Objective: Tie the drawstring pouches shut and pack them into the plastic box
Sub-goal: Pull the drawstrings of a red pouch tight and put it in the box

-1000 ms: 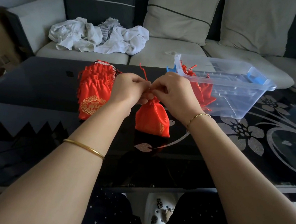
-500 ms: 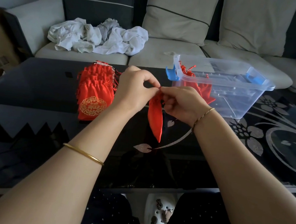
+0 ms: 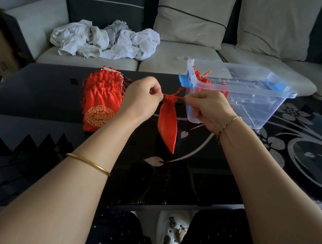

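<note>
So on the black tabletop (image 3: 37,93), the plastic box (image 3: 260,106) sits near the far edge, pouch stack (image 3: 101,103) to its left. One pouch (image 3: 167,126) dangles over the middle, with my left hand (image 3: 142,99) and right hand (image 3: 208,109) each in a pinched grip on its drawstring (image 3: 174,97).

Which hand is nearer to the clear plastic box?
Right. The right hand is by the near left corner of the plastic box; the left hand is beyond the held pouch.
</note>
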Available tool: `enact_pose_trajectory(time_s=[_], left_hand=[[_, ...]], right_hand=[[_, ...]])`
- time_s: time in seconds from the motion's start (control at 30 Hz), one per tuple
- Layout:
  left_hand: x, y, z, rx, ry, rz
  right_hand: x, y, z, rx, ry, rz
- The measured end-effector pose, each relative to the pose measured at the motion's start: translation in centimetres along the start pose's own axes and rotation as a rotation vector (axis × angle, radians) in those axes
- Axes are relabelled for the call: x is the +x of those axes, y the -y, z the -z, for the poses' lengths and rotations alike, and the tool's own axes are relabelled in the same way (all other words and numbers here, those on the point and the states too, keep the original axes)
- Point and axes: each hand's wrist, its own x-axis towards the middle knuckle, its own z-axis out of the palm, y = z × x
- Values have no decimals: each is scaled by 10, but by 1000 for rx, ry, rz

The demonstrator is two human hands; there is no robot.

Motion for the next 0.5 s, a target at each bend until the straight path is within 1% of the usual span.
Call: enact_pose_trajectory(time_s=[0.07,0.13,0.23,0.37,0.4,0.43,0.5], left_hand=[[1,-2,-2,-12,8,51],[0,-3,-5,-90,47,129],[-3,-2,-8,-192,141,208],[-1,-6,-5,-270,136,205],[0,-8,-6,-280,136,197],[1,-12,-7,-294,140,191],[2,-20,-10,-335,150,181]], right_hand=[[4,-2,0,-61,-65,46],[4,-7,-1,-107,-78,75],[2,-16,3,-179,-22,96],[-4,-10,10,-84,103,109],[-6,-8,8,-104,142,118],[-9,-7,6,-190,163,149],[-11,-8,0,-474,137,273]])
